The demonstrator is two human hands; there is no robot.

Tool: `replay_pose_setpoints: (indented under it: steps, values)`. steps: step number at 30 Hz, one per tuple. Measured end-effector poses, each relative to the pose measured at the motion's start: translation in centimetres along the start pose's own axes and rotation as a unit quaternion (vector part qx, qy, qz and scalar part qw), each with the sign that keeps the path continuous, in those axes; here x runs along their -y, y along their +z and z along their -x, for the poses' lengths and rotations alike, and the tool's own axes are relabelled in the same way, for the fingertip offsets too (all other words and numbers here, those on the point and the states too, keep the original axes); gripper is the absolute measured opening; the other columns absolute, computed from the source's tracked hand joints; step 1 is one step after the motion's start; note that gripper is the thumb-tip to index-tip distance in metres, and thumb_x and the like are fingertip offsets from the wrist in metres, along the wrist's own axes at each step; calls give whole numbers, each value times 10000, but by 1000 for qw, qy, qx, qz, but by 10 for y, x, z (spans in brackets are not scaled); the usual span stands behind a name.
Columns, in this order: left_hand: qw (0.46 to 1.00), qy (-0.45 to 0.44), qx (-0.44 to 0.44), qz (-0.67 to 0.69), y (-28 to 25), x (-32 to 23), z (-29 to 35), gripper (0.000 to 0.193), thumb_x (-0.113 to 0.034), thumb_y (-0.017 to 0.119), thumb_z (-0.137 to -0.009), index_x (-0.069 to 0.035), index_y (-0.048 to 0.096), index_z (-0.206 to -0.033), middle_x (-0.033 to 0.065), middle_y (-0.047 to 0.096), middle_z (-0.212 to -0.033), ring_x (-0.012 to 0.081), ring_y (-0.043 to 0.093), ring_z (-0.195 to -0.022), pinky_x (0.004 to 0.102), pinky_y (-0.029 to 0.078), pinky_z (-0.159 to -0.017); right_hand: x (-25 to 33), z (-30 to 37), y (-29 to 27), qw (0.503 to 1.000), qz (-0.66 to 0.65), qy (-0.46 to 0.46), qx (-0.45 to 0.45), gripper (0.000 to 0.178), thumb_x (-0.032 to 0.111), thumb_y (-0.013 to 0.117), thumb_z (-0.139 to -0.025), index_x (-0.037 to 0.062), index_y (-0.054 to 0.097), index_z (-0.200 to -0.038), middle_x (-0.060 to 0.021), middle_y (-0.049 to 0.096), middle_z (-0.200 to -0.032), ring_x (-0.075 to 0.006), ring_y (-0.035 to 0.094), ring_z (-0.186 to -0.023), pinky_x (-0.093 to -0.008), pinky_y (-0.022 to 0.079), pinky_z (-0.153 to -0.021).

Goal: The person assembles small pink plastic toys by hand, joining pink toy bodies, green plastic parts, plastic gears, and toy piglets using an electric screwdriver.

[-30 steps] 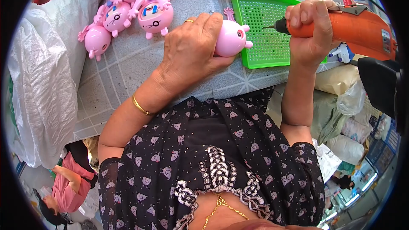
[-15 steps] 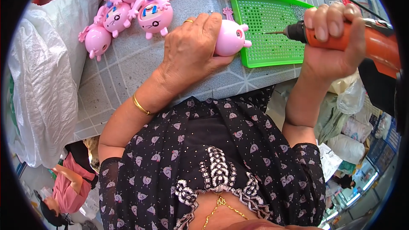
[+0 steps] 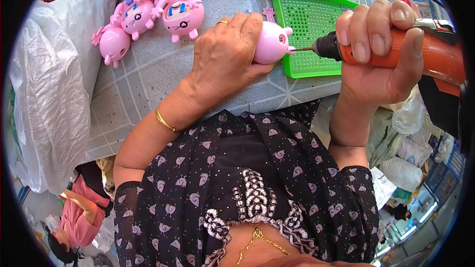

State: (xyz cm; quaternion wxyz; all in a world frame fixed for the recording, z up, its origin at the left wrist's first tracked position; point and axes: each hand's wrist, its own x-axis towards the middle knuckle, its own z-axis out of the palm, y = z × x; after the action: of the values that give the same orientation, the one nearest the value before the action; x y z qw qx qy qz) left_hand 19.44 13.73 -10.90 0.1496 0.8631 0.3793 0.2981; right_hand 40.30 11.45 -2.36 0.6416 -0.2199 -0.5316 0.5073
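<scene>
Pink toy (image 3: 269, 44) is at the left edge of the green tray (image 3: 316, 74), over the grey table (image 3: 143, 84), and our left hand (image 3: 227, 49) is clamped around it, with its round end and small knobs turned to the right. Our right hand (image 3: 378, 52) is closed around the orange electric screwdriver (image 3: 435, 62). Its thin bit (image 3: 304, 49) points to the left and ends at one knob; whether they touch, we cannot tell. Beyond our left hand, other pink toys (image 3: 183, 17) lie together.
</scene>
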Motion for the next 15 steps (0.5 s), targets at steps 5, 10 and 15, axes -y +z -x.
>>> replay_pose_setpoints:
  steps: [5, 10, 15]
  values:
    - [1000, -3, 3, -4, -1, 1, 2, 590, -301, 856, -675, -24, 596, -1127, 128, 654, -917, 309, 668, -801, 405, 531, -667, -7, 0, 3, 1000, 11, -4, -7, 267, 341, 556, -1009, 99, 602, -1113, 18, 515, -771, -107, 485, -620, -308, 401, -674]
    - [1000, -1, 9, -1, 0, 1, 1, 595, -308, 860, -671, -30, 596, -1126, 121, 652, -921, 305, 668, -801, 403, 528, -659, -9, 0, 5, 1000, 9, -4, -7, 269, 336, 546, -1011, 96, 601, -1118, 16, 508, -768, -107, 478, -616, -310, 401, -672]
    - [1000, 1, 6, -6, -2, 0, 0, 588, -311, 857, -676, -27, 595, -1120, 116, 645, -890, 304, 664, -791, 405, 524, -654, -8, 0, 7, 1000, 24, -4, -13, 263, 328, 545, -1011, 94, 598, -1119, 14, 507, -767, -108, 477, -614, -310, 401, -671]
